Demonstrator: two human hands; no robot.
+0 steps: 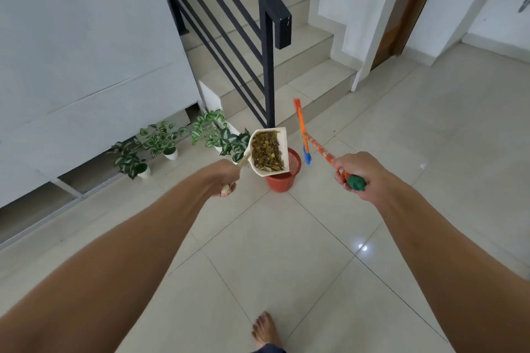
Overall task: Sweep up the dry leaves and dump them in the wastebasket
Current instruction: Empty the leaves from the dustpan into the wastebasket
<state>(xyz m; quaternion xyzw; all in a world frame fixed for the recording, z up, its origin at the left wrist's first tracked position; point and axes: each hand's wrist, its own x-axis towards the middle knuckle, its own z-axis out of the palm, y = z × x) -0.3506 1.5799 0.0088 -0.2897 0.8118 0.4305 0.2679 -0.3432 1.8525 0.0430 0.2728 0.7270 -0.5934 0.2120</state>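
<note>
**Tiled floor at the stair foot: loaded dustpan at the wastebasket**

Pale tiled floor [286, 238] meets a staircase [301, 66] with a black railing [266, 46]; potted plants [160, 140] line the wall to the left. Your left hand [226, 178] is curled round the handle of the cream dustpan [282, 135], which carries the dry leaves [268, 152] in a full heap. The red mesh wastebasket [286, 178] stands just beyond and to the right of the pan, which overlaps its left rim in this view. The pan's long axis runs away from your left hand, up and right. Tipping toward the basket therefore looks like the left hand's job. Your right hand [352, 175] grips the broom [321, 152] near its green cap, with the head angled to the basket's right side.
</note>
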